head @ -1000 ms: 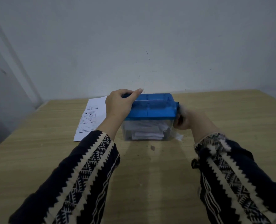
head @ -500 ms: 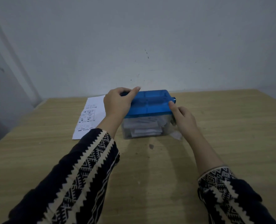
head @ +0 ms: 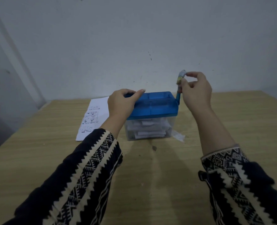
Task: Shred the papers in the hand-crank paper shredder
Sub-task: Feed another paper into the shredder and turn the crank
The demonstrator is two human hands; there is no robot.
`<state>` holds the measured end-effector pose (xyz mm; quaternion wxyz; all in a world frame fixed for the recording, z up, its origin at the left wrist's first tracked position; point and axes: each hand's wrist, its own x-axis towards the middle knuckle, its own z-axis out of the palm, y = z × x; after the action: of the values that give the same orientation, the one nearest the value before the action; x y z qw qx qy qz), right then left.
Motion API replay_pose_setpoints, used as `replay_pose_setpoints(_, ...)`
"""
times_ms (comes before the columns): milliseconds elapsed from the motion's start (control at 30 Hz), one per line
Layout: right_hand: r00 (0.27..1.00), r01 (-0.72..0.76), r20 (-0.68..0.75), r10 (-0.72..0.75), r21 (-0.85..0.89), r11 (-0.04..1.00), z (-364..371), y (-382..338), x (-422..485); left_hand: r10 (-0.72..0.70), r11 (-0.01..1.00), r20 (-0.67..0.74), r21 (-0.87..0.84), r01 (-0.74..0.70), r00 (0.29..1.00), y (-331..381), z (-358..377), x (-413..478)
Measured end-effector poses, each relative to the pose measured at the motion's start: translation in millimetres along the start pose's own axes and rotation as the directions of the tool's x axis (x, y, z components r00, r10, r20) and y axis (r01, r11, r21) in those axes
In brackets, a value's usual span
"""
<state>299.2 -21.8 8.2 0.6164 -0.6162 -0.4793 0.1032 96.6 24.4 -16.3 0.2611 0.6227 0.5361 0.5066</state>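
A bare grey-white wall (head: 134, 38) fills the upper half of the view, and below it a pale wood-grain counter (head: 37, 159) runs toward the camera. Two forearms in dark sleeves (head: 89, 172) with cream zigzag bands reach in from the near edge. Toward the far side of the counter, about mid-width, stands the small hand-crank paper shredder (head: 157, 104): a blue plastic cutter lid on a clear plastic bin (head: 171, 129) well filled with white paper strips (head: 147, 129). Just left of it, partly behind the left wrist, a white printed sheet (head: 92, 117) lies flat, not yet fed. The left hand (head: 120, 103) has its grip clamped on the lid's left end, fingers curled over the far edge and thumb laid along the top. The right hand (head: 197, 93) is raised above the lid's right end, its grip pinched together on the pale knob (head: 182, 73) at the top of the slim blue crank (head: 178, 97). The crank stands nearly upright, its long axis running from the pivot on the lid's right end up to the knob, so the pivot lies below and slightly left of the grip. I judge the coming move must swing the knob down in an arc about that pivot while the left hand braces the box; the turning direction cannot be told. A small crumpled white scrap (head: 178, 137) lies by the bin's right corner.
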Motion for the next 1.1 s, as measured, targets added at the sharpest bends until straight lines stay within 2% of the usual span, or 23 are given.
replay_pose_setpoints(133, 0.987, 0.064, 0.155, -0.038, -0.165, 0.984, 13.1, 20.3, 11.1, 0.011, 1.0, -0.006, -0.008, -0.011, 1.0, -1.4, 1.5, -0.1)
replay_pose_setpoints(233, 0.965, -0.111, 0.219, 0.143, -0.149, 0.982, 19.1, 39.9, 6.8, 0.017, 1.0, -0.015, -0.004, -0.017, 1.0, -2.0, 2.3, 0.0)
replay_pose_setpoints(300, 0.942, -0.276, 0.188, 0.279, -0.041, 0.96, 20.3, 47.4, -6.7, 0.011, 1.0, -0.024, -0.005, -0.012, 1.0, -2.6, 2.9, 0.1)
replay_pose_setpoints(367, 0.936, -0.333, 0.123, 0.33, 0.003, 0.943, 24.1, 52.1, -21.0, 0.007, 1.0, -0.031, -0.004, -0.007, 1.0, -1.9, 3.3, 0.4)
replay_pose_setpoints(467, 0.956, -0.289, 0.015, 0.293, -0.108, 0.951, 27.3, 55.1, -36.5, 0.009, 1.0, -0.029, 0.0, -0.009, 1.0, -1.5, 2.8, -0.1)
replay_pose_setpoints(567, 0.963, -0.263, -0.004, 0.269, -0.225, 0.938, 22.7, 59.0, -42.3, 0.016, 1.0, -0.021, 0.0, -0.016, 1.0, -0.9, 2.1, -0.9)
replay_pose_setpoints(700, 0.97, -0.235, -0.009, 0.242, -0.287, 0.929, 17.8, 57.8, -44.0, 0.034, 0.999, 0.003, 0.022, -0.034, 0.999, -0.3, 1.3, -2.5)
replay_pose_setpoints(767, 0.976, -0.208, 0.014, 0.217, -0.234, 0.95, 15.7, 54.7, -44.0, 0.074, 0.996, -0.03, 0.057, -0.073, 0.997, -0.2, 1.5, -3.0)
replay_pose_setpoints(800, 0.973, -0.211, 0.057, 0.222, -0.155, 0.965, 15.3, 52.6, -44.9, 0.12, 0.989, -0.08, 0.099, -0.112, 0.99, -0.9, 1.8, -4.0)
replay_pose_setpoints(867, 0.949, -0.257, 0.199, 0.243, 0.05, 0.965, 16.8, 49.5, -46.3, 0.255, 0.955, -0.226, 0.212, -0.208, 0.94, -3.5, 1.4, -4.6)
replay_pose_setpoints(933, 0.929, -0.284, 0.284, 0.236, 0.143, 0.948, 17.7, 48.2, -48.8, 0.337, 0.928, -0.316, 0.271, -0.256, 0.887, -5.9, 1.6, -7.9)
replay_pose_setpoints(1000, 0.934, -0.27, 0.286, 0.214, 0.173, 0.947, 15.5, 50.1, -52.0, 0.345, 0.931, -0.328, 0.239, -0.276, 0.88, -10.4, 5.8, -16.2)
replay_pose_setpoints(1100, 0.925, -0.282, 0.312, 0.216, 0.187, 0.941, 16.5, 53.2, -56.3, 0.293, 0.956, -0.332, 0.103, -0.274, 0.896, -19.5, 14.8, -33.5)
